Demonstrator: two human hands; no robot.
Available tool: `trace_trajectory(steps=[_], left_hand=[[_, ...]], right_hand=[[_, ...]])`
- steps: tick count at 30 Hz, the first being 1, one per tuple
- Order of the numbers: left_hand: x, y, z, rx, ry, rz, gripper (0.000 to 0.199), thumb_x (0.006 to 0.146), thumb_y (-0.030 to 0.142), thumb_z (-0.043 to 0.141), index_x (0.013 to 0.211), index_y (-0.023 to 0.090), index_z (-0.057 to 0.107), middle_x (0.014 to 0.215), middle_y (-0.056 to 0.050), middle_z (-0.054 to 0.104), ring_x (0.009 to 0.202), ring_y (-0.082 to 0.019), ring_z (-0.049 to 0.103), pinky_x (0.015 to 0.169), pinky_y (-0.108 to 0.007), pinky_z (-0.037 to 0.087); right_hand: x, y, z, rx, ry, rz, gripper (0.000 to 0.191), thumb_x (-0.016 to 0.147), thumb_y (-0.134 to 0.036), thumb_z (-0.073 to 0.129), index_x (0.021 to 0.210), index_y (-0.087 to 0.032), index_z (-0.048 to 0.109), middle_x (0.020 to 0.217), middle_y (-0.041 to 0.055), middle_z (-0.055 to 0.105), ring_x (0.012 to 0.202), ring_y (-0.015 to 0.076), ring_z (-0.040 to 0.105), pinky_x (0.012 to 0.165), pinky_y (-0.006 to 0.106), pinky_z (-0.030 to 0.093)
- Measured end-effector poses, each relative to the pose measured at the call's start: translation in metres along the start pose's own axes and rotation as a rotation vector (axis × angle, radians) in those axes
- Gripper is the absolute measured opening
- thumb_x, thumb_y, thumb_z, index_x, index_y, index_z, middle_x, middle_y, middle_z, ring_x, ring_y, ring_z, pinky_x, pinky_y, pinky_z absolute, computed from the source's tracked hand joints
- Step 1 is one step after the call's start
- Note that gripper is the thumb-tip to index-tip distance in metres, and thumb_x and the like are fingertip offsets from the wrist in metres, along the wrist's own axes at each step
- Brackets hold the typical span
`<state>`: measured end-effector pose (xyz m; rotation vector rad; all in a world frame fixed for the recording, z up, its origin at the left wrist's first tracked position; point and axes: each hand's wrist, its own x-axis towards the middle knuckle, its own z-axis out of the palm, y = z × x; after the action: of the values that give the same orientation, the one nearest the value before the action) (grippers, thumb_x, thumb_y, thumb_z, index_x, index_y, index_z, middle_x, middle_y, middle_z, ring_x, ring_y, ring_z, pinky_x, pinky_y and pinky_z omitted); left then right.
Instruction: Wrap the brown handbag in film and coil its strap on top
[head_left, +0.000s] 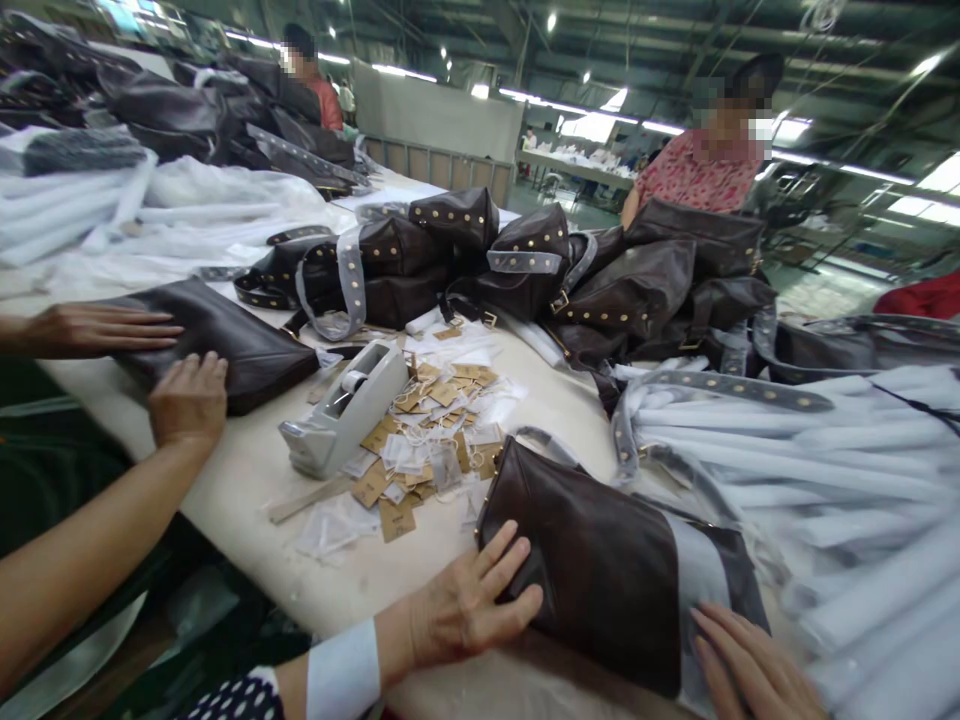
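Note:
A dark brown leather bag (592, 560) lies on its side near the table's front edge. My left hand (476, 595) rests on the bag's left end, its fingers spread and the thumb apart. At the bag's right part, my right hand (754, 665) lies with fingers stretched out beside a pale translucent strip (701, 565) that runs across the leather. Behind the bag, its strap in clear wrapping curves up. Left of the bag are brown paper tags (397, 518) with white strings and small clear packets.
A grey tape dispenser (345, 410) stands left of the tags. Another person's hands press a dark bag (240, 345) at the left. Studded bags (637, 285) are piled behind. White wrapped rolls (810, 460) lie at the right. A person in a red patterned top (697, 175) stands beyond the pile.

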<state>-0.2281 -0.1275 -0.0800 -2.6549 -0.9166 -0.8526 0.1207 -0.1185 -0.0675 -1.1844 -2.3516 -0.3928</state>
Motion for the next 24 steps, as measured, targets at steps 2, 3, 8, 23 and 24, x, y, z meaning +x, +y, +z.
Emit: trace_trajectory(steps=[2, 3, 8, 23, 24], left_hand=[[-0.001, 0.000, 0.002, -0.012, 0.041, 0.004, 0.027, 0.090, 0.010, 0.043, 0.116, 0.009, 0.050, 0.113, -0.025, 0.059, 0.124, -0.041, 0.041, 0.086, -0.050, 0.053], [-0.002, 0.001, 0.003, -0.019, 0.048, 0.006, 0.027, 0.090, 0.011, 0.044, 0.116, 0.009, 0.050, 0.113, -0.025, 0.059, 0.125, -0.041, 0.040, 0.086, -0.051, 0.053], [-0.005, 0.004, 0.012, -0.014, 0.061, -0.016, 0.027, 0.089, 0.012, 0.046, 0.115, 0.011, 0.052, 0.116, -0.024, 0.057, 0.126, -0.043, 0.037, 0.081, -0.047, 0.056], [-0.008, 0.014, 0.059, 0.046, 0.446, -0.164, 0.019, 0.084, 0.015, 0.054, 0.101, 0.019, 0.060, 0.112, -0.019, 0.059, 0.119, -0.039, 0.049, 0.052, -0.029, 0.056], [-0.008, 0.014, 0.058, 0.043, 0.426, -0.160, 0.019, 0.084, 0.016, 0.053, 0.102, 0.019, 0.059, 0.113, -0.020, 0.059, 0.119, -0.039, 0.049, 0.051, -0.028, 0.056]], right_hand=[[0.036, -0.011, 0.005, 0.095, 0.032, 0.068, 0.028, 0.092, -0.028, 0.046, 0.116, -0.019, 0.056, 0.112, 0.0101, 0.063, 0.101, 0.0230, 0.060, 0.093, 0.037, 0.041], [0.058, -0.015, 0.010, 0.129, 0.027, 0.109, 0.026, 0.092, -0.030, 0.046, 0.113, -0.020, 0.057, 0.110, 0.0091, 0.063, 0.101, 0.0222, 0.059, 0.093, 0.036, 0.041], [0.168, -0.015, 0.059, 0.357, -0.349, 0.439, 0.030, 0.092, -0.034, 0.040, 0.093, -0.016, 0.064, 0.098, 0.0117, 0.066, 0.098, 0.0249, 0.059, 0.088, 0.041, 0.043], [0.182, -0.055, 0.061, 1.026, -0.147, 0.610, 0.029, 0.073, -0.049, 0.067, 0.073, -0.019, 0.063, 0.068, 0.0006, 0.065, 0.064, 0.0149, 0.061, 0.060, 0.023, 0.050], [0.170, -0.062, 0.054, 1.001, -0.137, 0.502, 0.020, 0.077, -0.040, 0.067, 0.075, -0.020, 0.065, 0.071, 0.0004, 0.066, 0.067, 0.0150, 0.062, 0.062, 0.023, 0.050]])
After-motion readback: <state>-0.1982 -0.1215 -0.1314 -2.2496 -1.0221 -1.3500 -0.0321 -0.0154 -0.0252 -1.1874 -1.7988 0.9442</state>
